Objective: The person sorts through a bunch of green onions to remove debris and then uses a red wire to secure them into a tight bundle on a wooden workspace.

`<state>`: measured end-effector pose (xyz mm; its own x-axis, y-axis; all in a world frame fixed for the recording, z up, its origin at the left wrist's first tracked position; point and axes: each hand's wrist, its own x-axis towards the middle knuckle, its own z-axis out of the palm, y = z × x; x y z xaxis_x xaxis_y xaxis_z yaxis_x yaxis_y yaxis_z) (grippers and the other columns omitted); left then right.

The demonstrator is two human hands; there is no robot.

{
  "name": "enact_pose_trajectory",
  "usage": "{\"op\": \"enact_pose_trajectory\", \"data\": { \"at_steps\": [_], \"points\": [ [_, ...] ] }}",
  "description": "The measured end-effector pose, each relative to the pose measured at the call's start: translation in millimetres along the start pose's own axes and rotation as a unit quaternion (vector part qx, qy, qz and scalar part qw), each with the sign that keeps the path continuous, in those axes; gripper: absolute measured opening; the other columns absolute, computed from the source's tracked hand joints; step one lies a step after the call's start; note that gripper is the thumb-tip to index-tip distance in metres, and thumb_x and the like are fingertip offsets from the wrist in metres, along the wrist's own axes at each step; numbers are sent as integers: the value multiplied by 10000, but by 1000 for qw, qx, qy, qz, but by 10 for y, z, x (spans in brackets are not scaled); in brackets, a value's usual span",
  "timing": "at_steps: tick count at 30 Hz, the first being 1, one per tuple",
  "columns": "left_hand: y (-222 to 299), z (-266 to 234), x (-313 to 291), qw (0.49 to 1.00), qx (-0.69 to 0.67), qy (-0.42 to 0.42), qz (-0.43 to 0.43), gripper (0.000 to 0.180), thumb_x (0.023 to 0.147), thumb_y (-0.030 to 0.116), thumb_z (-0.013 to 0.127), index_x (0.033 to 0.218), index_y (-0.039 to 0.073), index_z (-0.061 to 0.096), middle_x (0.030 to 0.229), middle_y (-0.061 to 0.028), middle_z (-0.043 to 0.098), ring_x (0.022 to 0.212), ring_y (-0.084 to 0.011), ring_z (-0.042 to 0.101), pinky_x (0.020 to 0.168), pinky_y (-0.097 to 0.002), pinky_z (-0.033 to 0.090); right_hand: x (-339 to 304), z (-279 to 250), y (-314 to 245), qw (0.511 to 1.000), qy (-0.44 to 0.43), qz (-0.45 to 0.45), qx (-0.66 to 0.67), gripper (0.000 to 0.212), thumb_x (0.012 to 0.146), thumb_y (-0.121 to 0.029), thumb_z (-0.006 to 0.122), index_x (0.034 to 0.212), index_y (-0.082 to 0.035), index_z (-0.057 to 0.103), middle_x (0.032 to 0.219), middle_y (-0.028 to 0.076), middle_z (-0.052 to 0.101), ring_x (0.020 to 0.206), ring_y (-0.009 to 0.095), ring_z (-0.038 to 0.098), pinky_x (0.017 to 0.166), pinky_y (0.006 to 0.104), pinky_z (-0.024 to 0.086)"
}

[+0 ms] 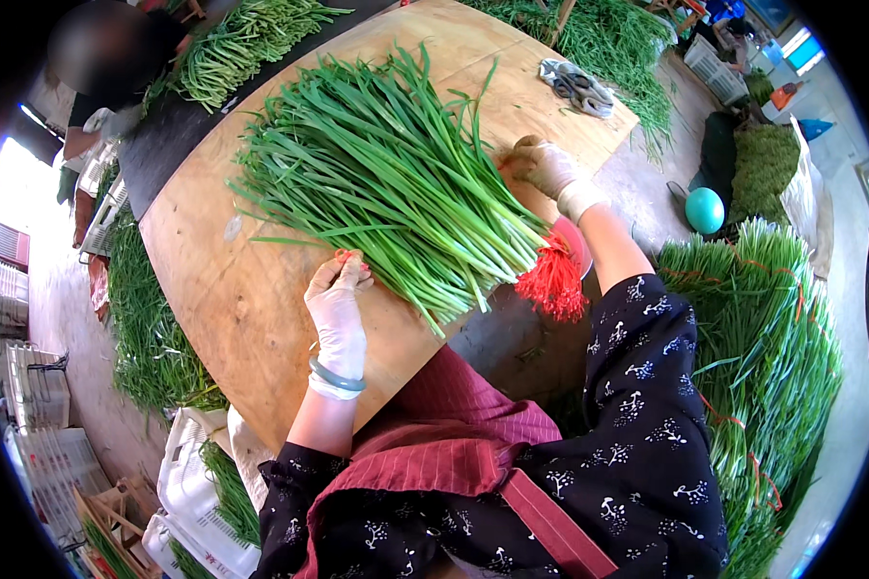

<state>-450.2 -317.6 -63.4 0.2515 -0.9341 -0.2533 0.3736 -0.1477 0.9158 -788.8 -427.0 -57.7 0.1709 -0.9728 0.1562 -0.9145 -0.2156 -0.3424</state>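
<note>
A large heap of green garlic chives (386, 183) lies slantwise on a wooden board (251, 328), its pale cut ends toward me at the lower right. My left hand (338, 299), in a thin white glove with a bangle at the wrist, is pinched closed beside the heap's left edge. Some red shows at its fingertips, too small to name. On the far right side of the chives, my gloved right hand (546, 169) is closed, its fingers curled down toward the board. Whatever it grips is hidden. A bundle of red ties (555, 280) hangs by the pale ends at the board's near edge.
A grey cloth (577, 87) lies at the board's far right. Tied chive bundles (763, 357) stand on the floor to my right, near a teal ball-shaped thing (705, 209). White crates (198, 473) are at lower left. Another person (116, 58) is at the far left, by more greens (246, 43).
</note>
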Motion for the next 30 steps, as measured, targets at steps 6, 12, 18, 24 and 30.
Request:
{"op": "enact_pose_trajectory", "data": {
  "at_steps": [6, 12, 18, 24, 30],
  "points": [
    [-9, -16, 49, 1000, -21, -14, -14, 45, 834, 64, 634, 839, 20, 638, 748, -26, 609, 656, -113, 583, 676, -309, 535, -22, 149, -24, 997, 35, -32, -63, 102, 745, -178, 628, 820, -110, 641, 894, 104, 610, 802, 306, 603, 698, 399, 481],
    [-34, -44, -74, 998, -41, 36, -25, 40, 840, 55, 625, 864, 23, 628, 824, -45, 617, 704, -124, 591, 749, -330, 528, 41, 195, -281, 985, 54, 71, -145, 167, 818, -152, 500, 905, -44, 594, 930, 174, 619, 824, 327, 623, 728, 424, 495],
    [-43, 11, -51, 996, -84, -11, 15, 22, 840, 50, 626, 853, 33, 626, 829, -38, 620, 730, -126, 591, 789, -343, 518, -2, 230, -413, 893, 102, 216, 381, 83, 864, -70, 518, 881, -3, 563, 869, 136, 652, 754, 228, 636, 672, 322, 501],
    [-39, 28, -18, 998, -64, 6, -2, 36, 847, 56, 618, 868, 30, 632, 837, -38, 624, 733, -124, 588, 785, -327, 511, -44, 280, -370, 736, 10, 286, 614, 204, 856, -84, 579, 1035, 1, 623, 791, 67, 655, 651, 132, 600, 600, 254, 489],
    [-51, -4, -8, 997, -75, -13, -3, 44, 846, 68, 621, 865, 30, 634, 836, -40, 630, 733, -120, 588, 776, -327, 513, 88, 466, -228, 848, 36, 315, 424, 211, 807, -195, 662, 919, -19, 693, 710, 78, 670, 558, 124, 586, 572, 274, 476]
  ]
}}
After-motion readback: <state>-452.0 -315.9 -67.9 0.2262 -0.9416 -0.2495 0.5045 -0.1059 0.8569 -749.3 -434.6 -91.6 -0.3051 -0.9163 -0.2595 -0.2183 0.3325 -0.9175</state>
